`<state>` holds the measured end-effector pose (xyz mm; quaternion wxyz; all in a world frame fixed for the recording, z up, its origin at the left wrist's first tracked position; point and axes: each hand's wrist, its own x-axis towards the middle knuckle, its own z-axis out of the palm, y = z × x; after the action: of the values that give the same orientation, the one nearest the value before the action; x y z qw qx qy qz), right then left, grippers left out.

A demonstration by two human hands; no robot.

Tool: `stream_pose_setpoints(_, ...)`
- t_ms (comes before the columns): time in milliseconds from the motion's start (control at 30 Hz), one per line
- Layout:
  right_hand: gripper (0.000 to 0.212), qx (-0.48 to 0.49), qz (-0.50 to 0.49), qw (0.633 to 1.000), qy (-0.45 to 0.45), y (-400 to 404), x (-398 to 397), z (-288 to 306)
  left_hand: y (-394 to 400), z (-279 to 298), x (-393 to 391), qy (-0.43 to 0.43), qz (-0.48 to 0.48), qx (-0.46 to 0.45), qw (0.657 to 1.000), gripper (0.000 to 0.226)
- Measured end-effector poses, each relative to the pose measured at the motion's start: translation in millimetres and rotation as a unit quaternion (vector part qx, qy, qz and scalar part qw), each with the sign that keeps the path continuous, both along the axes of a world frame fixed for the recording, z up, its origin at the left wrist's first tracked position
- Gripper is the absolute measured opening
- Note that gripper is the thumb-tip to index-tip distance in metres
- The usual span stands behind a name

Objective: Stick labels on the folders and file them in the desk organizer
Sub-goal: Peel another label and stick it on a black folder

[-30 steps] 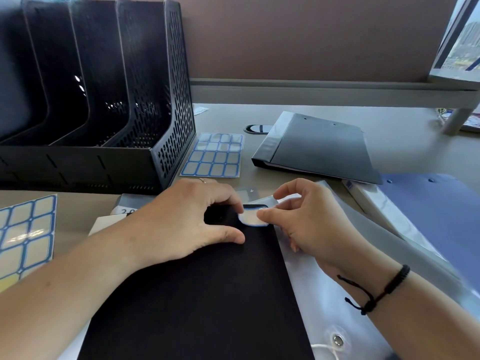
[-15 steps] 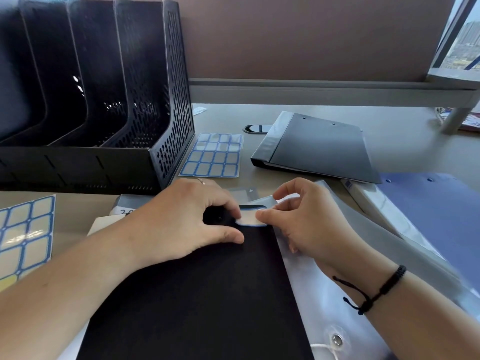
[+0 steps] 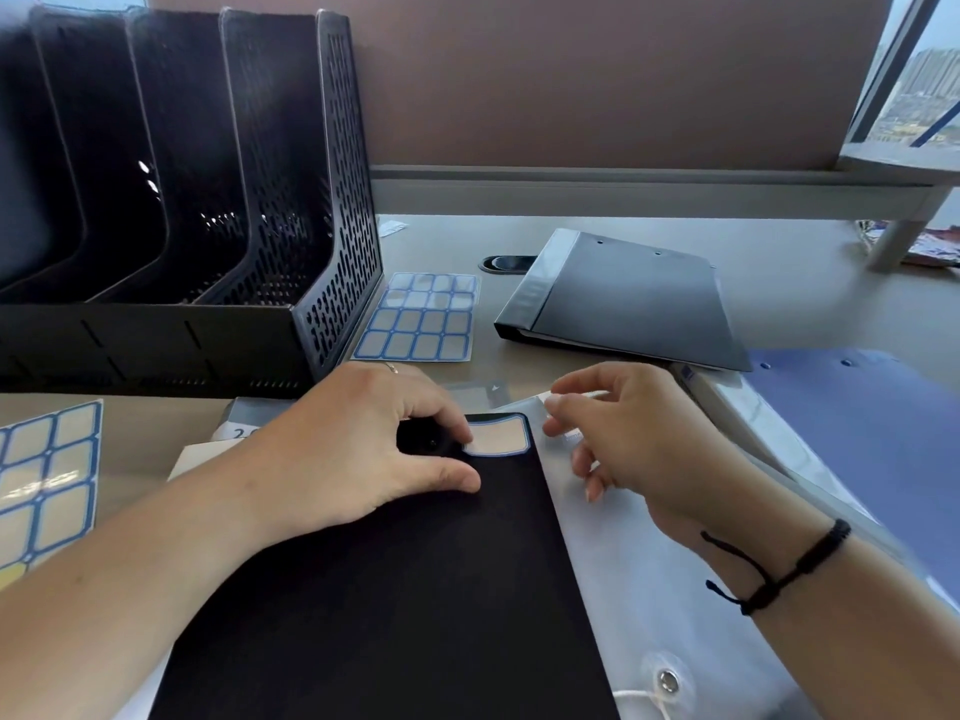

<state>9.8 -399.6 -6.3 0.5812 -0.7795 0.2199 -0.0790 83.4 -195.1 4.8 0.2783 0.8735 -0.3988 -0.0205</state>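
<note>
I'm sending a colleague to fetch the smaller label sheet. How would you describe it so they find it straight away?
Start at the black mesh desk organizer at the desk's back left. Flat on the desk just right of its outer wall lies the small label sheet, blue-bordered labels in a grid. Unlike the other sheet at the left edge, its labels are smaller and it lies beside the dark grey binder.

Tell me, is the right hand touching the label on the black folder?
No, the right hand is off to the side of the label; only the left hand touches it.

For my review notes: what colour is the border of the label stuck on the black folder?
Blue, around a pale blank centre; head view.
</note>
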Motion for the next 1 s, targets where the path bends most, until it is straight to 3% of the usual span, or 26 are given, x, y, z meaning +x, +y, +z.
stream_pose_setpoints(167, 0.014, 0.034, 0.056, 0.998, 0.004, 3, -3, 2, -1, 1, -1, 0.006, 0.013, -0.010, 1.000, 0.029)
stream_pose_setpoints(400, 0.033, -0.021, 0.075, 0.996, -0.037, 17, -6, -4, -3, 1, -2, 0.019, 0.053, -0.048, 0.997, 0.002)
stream_pose_setpoints(667, 0.044, -0.135, 0.043, 0.989, -0.049, 23, -3, -13, -5, -1, -4, 0.045, 0.078, -0.056, 0.994, 0.018)
stream_pose_setpoints(1000, 0.013, -0.019, 0.039, 0.996, -0.080, 14, 1, -13, -6, -1, -6, 0.040, 0.071, -0.040, 0.996, 0.025)
